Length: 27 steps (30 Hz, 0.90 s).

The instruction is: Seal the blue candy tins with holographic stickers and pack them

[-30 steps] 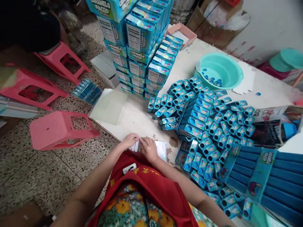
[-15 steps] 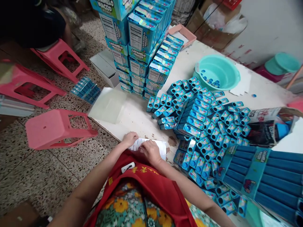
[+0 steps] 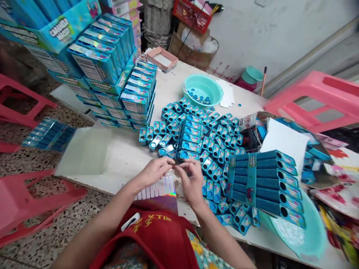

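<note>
My left hand (image 3: 157, 171) is closed in a pinch above the near table edge. Facing it, my right hand (image 3: 190, 179) is also pinched, thumb against fingers, and the fingertips of both nearly meet. Whatever thin thing lies between them is too small to make out. Just below the hands is a shiny sticker sheet (image 3: 157, 189) with a row of pale strips and a rainbow glint. Right beyond them stands a row of blue candy tins (image 3: 190, 136), with many small blue tins (image 3: 215, 149) with round holes around it.
Stacked display boxes (image 3: 108, 87) rise at the left. A turquoise basin (image 3: 203, 89) with small blue pieces stands at the back; another basin (image 3: 314, 224) with white bits is at right, beneath bundled tins (image 3: 260, 183). A translucent mat (image 3: 84, 151) overlaps the left table edge. Pink stools (image 3: 33, 201) flank the table.
My view has turned to the right. Both hands have lifted off the sheet and moved forward, fingertips now together in the air; the sheet shows its shiny strips instead of white paper.
</note>
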Motion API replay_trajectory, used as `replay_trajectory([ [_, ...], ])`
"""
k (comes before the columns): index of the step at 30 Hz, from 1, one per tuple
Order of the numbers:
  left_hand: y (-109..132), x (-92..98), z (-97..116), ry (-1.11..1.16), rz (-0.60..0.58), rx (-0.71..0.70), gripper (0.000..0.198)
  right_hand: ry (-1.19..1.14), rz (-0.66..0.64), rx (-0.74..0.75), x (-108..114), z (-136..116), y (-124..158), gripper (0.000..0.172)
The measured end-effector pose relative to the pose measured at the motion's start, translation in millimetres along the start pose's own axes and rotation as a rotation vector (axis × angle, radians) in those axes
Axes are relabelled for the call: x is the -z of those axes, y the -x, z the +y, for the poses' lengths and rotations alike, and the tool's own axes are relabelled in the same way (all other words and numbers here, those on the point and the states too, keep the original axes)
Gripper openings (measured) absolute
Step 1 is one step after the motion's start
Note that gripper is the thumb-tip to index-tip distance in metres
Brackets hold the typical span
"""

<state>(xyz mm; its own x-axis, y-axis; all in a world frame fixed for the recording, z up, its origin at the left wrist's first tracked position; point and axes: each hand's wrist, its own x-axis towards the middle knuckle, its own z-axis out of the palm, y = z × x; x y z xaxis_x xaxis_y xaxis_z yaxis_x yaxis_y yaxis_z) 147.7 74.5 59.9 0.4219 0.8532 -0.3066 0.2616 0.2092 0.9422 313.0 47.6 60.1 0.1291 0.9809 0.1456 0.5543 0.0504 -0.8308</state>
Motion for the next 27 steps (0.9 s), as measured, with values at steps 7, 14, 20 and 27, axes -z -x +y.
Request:
replay_trajectory([
  [7, -69.1, 2.0, 27.2, -0.173, -0.090, -0.093, 0.012, 0.075, 0.237, -0.113, 7.4, 33.2, -38.4, 0.022],
  [14, -91.4, -4.1, -7.6, 0.136, -0.160, 0.014, 0.014, -0.052, 0.283, -0.222, -7.4, 50.6, -43.9, 0.021],
  [20, -99.1, -25.1, -48.5, 0.200, 0.108, 0.144, 0.015, -0.173, 0.318, -0.401, -6.5, 58.4, -42.6, 0.040],
  [27, -62.1, -50.5, -29.2, -0.228, 0.281, -0.166, 0.067, -0.085, 0.294, -0.290, -6.5, 61.8, -44.2, 0.025],
])
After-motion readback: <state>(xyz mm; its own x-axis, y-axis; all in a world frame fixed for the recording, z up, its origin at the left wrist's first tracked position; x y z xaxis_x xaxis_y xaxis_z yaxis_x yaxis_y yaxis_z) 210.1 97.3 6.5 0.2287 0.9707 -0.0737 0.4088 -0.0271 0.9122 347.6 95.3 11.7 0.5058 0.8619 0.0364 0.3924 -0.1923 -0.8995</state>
